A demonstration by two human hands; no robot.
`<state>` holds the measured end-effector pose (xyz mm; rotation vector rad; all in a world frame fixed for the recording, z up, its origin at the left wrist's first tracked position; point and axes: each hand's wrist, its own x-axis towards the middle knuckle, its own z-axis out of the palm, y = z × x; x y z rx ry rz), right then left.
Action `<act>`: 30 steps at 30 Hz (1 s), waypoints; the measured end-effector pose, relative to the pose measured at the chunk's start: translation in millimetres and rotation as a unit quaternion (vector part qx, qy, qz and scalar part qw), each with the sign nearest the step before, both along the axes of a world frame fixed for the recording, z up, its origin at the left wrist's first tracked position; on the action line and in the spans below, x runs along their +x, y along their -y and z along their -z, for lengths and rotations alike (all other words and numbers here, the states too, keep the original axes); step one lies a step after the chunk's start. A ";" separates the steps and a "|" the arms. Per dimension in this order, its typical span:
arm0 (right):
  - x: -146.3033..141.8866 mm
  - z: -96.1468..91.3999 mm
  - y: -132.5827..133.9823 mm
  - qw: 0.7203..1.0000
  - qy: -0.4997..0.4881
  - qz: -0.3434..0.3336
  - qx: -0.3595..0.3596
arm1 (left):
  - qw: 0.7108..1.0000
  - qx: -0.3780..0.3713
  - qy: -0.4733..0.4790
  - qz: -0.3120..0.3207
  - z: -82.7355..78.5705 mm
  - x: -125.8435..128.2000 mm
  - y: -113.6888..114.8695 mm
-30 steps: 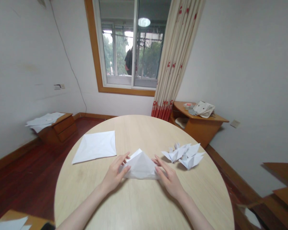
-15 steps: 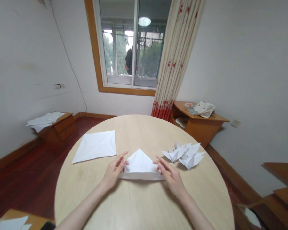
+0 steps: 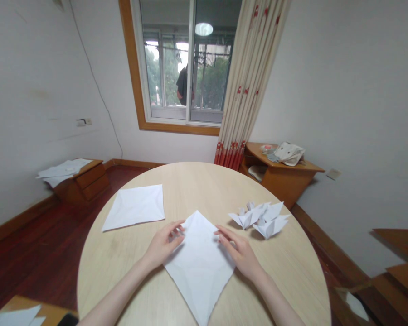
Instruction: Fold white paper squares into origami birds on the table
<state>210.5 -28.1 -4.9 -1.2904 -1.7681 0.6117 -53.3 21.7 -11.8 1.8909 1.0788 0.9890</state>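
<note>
The left hand (image 3: 165, 242) and the right hand (image 3: 240, 253) lay open, with fingers a little curved, touching the upper edges of a creased white paper sheet (image 3: 199, 271). This sheet had a kite shape and lay on the round wooden table (image 3: 115, 267), at its 6 o'clock side. A folded square paper (image 3: 134, 208) lay at 10 o'clock, and origami birds (image 3: 260, 222) at 2 o'clock.
</note>
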 end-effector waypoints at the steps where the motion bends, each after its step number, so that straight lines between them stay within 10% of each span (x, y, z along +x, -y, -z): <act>1: 0.3 0.4 -0.2 1.000 0.015 -0.002 0.004 | 1.000 0.005 -0.009 0.005 0.3 -0.3 -0.1; 15: 11.2 3.5 -5.8 0.976 0.208 -0.001 0.058 | 0.983 0.064 -0.131 0.115 -5.7 -0.9 7.6; 30: -13.7 -11.8 10.3 0.951 0.264 -0.160 -0.034 | 0.963 0.098 -0.251 -0.020 -15.4 -24.3 -5.5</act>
